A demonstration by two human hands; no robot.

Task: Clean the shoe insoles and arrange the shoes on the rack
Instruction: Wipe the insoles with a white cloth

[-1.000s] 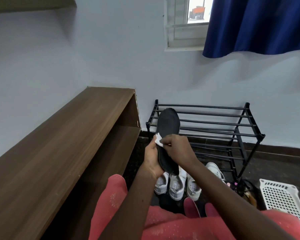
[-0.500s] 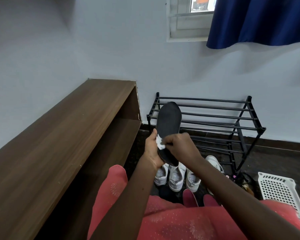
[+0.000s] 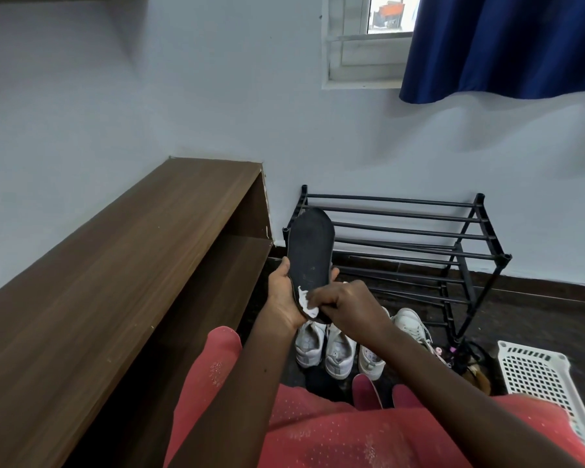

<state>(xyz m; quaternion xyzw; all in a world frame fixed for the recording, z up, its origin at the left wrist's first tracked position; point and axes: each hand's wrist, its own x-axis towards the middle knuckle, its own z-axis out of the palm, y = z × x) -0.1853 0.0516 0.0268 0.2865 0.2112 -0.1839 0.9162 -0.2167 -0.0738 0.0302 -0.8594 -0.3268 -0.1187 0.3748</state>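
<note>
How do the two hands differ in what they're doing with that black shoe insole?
The left hand cradles the flat black insole from behind, fingers curled round its edges; the right hand lies over its front. The left hand holds only the insole; the right hand pinches a crumpled white wipe against it. Both work at its lower end.

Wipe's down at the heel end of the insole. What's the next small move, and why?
Probably slide the right hand with the white wipe up the black insole toward its toe end. The left hand grips the insole by its lower part, the wipe sits near the heel, and faint pale specks show on the bare surface above it.
</note>
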